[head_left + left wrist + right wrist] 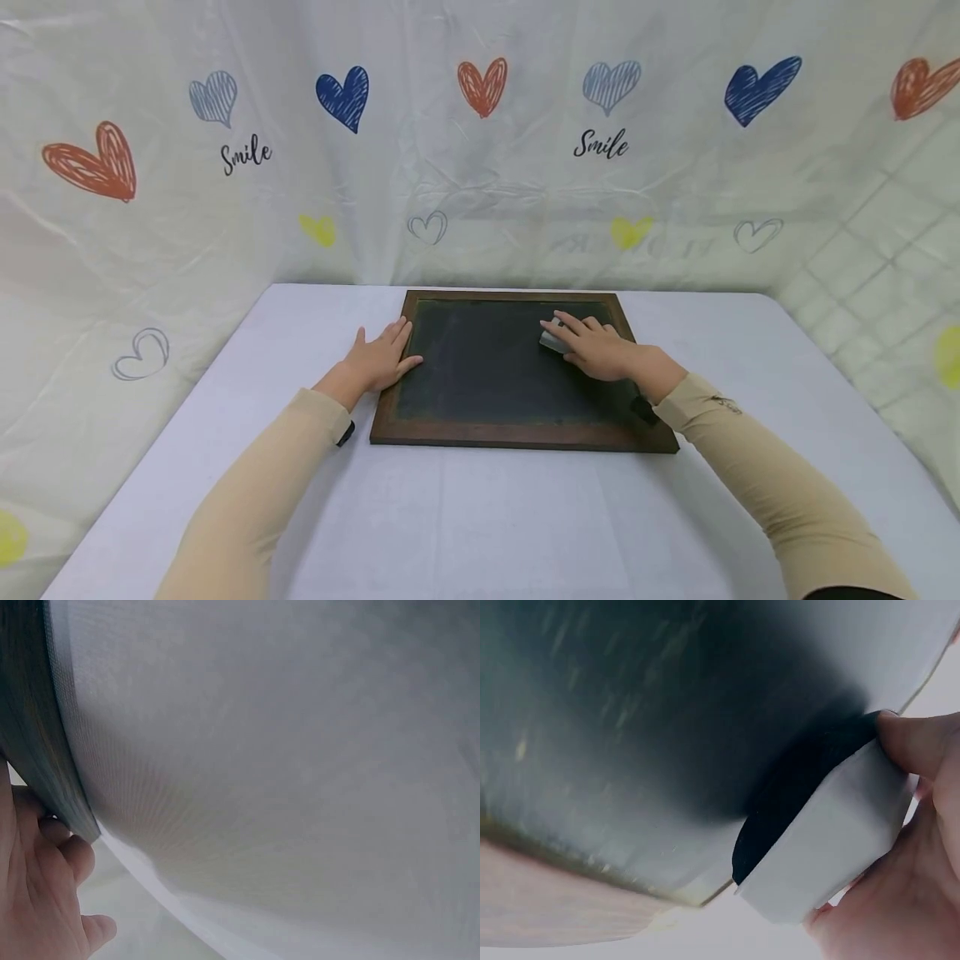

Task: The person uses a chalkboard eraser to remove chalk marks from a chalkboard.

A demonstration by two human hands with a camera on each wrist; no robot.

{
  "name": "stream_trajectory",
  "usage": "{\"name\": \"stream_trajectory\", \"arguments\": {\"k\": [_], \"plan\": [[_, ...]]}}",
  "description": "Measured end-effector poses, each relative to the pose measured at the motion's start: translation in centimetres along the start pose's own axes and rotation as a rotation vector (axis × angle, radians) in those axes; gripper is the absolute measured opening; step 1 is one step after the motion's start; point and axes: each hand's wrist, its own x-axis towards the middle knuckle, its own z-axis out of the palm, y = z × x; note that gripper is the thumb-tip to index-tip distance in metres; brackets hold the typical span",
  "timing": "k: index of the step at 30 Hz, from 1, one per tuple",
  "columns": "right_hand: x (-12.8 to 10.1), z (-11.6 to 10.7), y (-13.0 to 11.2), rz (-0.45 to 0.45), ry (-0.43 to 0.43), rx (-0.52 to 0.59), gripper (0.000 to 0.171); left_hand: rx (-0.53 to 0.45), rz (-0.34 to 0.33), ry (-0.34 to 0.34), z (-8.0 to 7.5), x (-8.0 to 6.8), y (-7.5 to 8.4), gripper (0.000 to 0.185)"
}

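Note:
A chalkboard with a brown wooden frame lies flat on the white-covered table. My left hand rests on the frame's left side, its fingers stretched out and the thumb reaching over the dark surface. In the left wrist view that hand touches the frame's edge. Toward the board's upper right, my right hand holds a chalkboard eraser. The right wrist view shows the eraser with a grey-white body and a black pad against the board, gripped between thumb and fingers. Pale marks speckle the board there.
The white tablecloth surrounds the board on all sides. Behind the table hangs a pale curtain printed with hearts and the word Smile. A small dark object shows under the right wrist, over the frame's right side.

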Motion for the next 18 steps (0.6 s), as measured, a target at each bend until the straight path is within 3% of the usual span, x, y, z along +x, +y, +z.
{"name": "stream_trajectory", "arguments": {"k": [7,18], "plan": [[0.04,0.1,0.17,0.034,0.012,-0.029,0.064,-0.004,-0.004,-0.004,0.03,0.02,0.12,0.078],[-0.85,-0.71,0.36,0.025,0.067,0.013,0.062,0.005,-0.002,-0.004,-0.21,-0.21,0.2,0.078]]}}
